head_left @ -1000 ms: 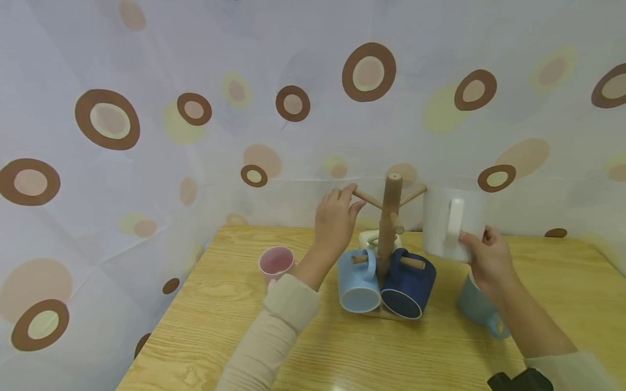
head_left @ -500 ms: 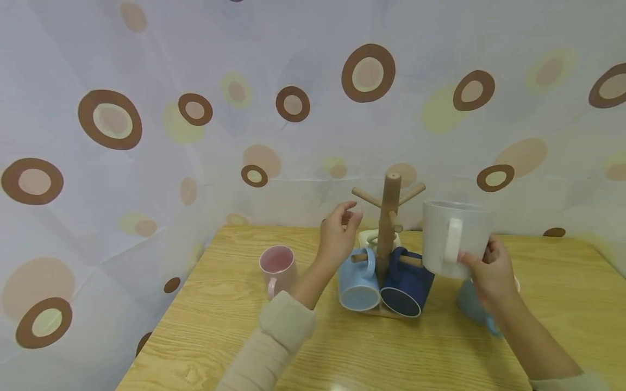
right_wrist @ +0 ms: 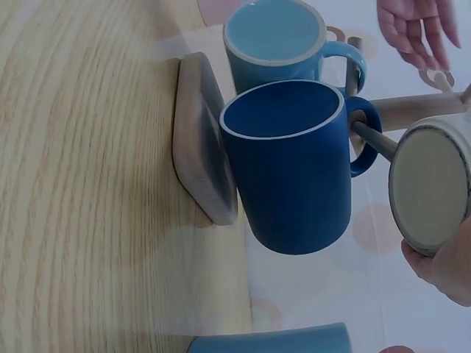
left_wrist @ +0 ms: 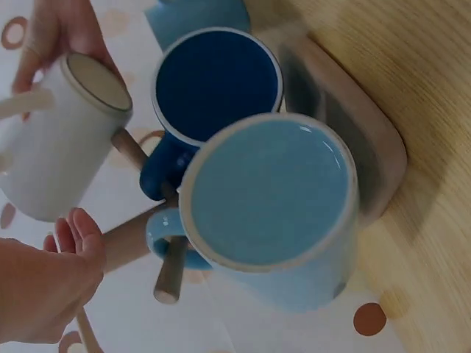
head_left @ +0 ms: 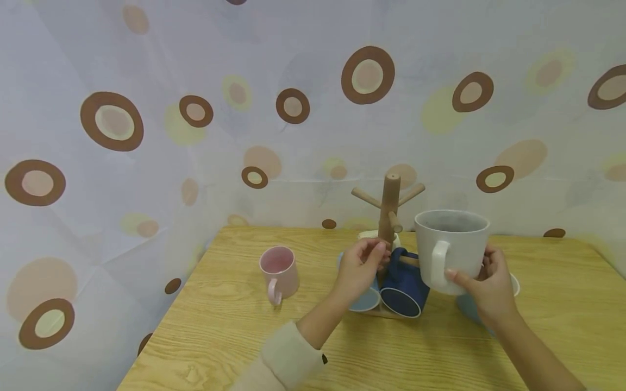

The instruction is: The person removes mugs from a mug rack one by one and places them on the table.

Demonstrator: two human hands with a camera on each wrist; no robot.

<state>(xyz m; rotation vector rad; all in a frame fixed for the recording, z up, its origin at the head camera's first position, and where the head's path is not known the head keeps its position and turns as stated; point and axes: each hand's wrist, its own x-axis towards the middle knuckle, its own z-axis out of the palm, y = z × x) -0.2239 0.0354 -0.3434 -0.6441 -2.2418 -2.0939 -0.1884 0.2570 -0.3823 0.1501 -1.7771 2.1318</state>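
My right hand (head_left: 489,288) grips a large white mug (head_left: 455,255) by its side, the thumb near its handle. The mug is raised in front of the wooden mug tree (head_left: 389,209), handle toward me and opening up. My left hand (head_left: 359,269) is by the tree's post, fingers loosely bent with nothing in them. On the lower pegs a dark blue mug (right_wrist: 294,176) and a light blue mug (left_wrist: 272,206) hang by their handles. In the head view the left hand partly covers the light blue one. A cream mug (head_left: 369,234) shows behind the post.
A pink mug (head_left: 281,271) stands on the wooden table (head_left: 220,326) at the left. Partly hidden behind the right hand is a grey-blue mug (head_left: 469,309) on the table. The tree's upper pegs (head_left: 413,194) stick out bare. A patterned cloth (head_left: 293,65) hangs behind the table.
My left hand has dropped from the upper left peg toward the post above the light blue mug. The white mug has come lower in my right hand and tipped, so its opening now shows.
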